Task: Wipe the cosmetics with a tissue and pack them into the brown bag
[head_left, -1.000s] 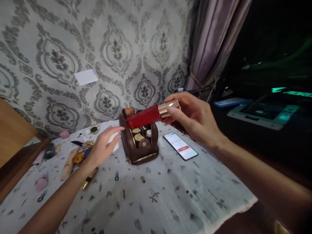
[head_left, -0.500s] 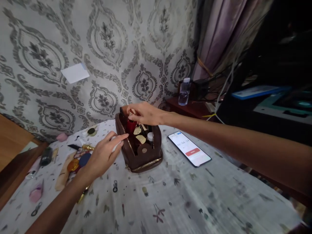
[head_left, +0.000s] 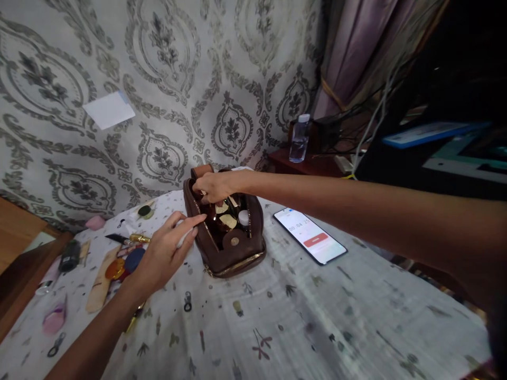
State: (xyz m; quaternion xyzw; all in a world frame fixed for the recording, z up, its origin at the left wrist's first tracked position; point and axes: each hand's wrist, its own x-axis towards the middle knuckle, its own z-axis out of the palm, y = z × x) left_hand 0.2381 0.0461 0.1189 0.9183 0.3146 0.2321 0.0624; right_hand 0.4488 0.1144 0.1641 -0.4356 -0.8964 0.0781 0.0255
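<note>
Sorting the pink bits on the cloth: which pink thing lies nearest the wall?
The small pink lump at the cloth's far left edge, by the wallpaper; the other pink piece lies at the near left edge.

One brown pouch [head_left: 229, 248] stood mid-surface, with at least three round gold-topped containers [head_left: 228, 221] inside. One phone [head_left: 311, 235] lay to its right. One clear bottle [head_left: 298, 139] stood far right. Two hands: left hand [head_left: 162, 253], right hand [head_left: 214, 186]. One white note [head_left: 108, 109] on the wall.
</note>
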